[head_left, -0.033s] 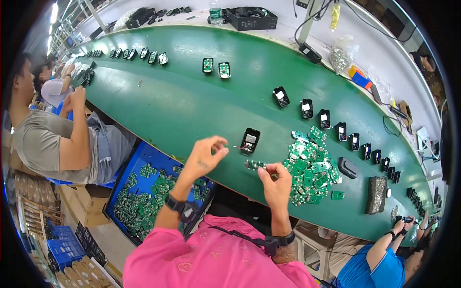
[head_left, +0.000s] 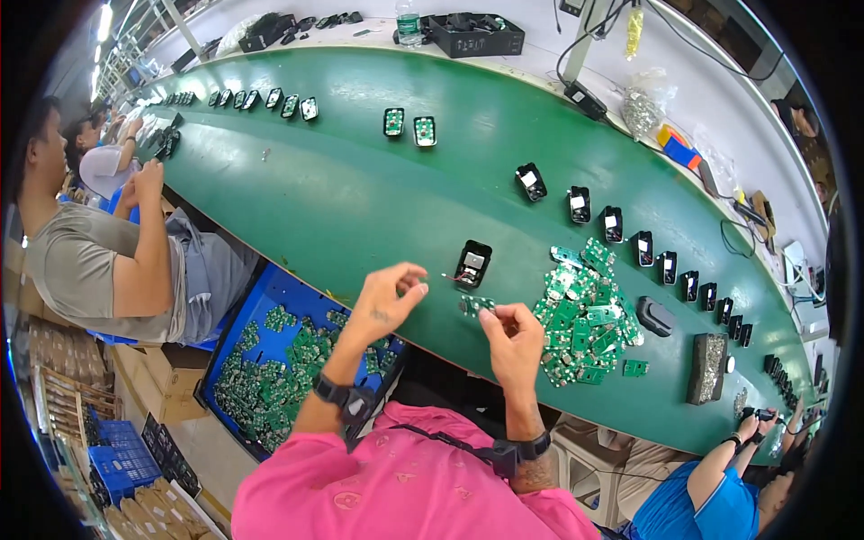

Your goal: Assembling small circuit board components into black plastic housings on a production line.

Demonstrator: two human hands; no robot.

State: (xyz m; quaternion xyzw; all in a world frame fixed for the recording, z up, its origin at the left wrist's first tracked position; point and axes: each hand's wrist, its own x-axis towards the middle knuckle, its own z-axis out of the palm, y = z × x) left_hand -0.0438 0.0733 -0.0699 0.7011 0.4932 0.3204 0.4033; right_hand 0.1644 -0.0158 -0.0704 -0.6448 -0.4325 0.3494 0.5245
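Right hand (head_left: 515, 340) pinches flat circuit board (head_left: 475, 306), held end hidden, near bench (head_left: 360, 207) front edge; left hand (head_left: 383, 304) loosely half-curled, unclosed.

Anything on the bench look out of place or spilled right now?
One circuit board lies alone just off the right side of the pile of boards, perhaps slid from it. A tiny scrap, too small to identify, sits on the green table, far left. I see no clear damage.
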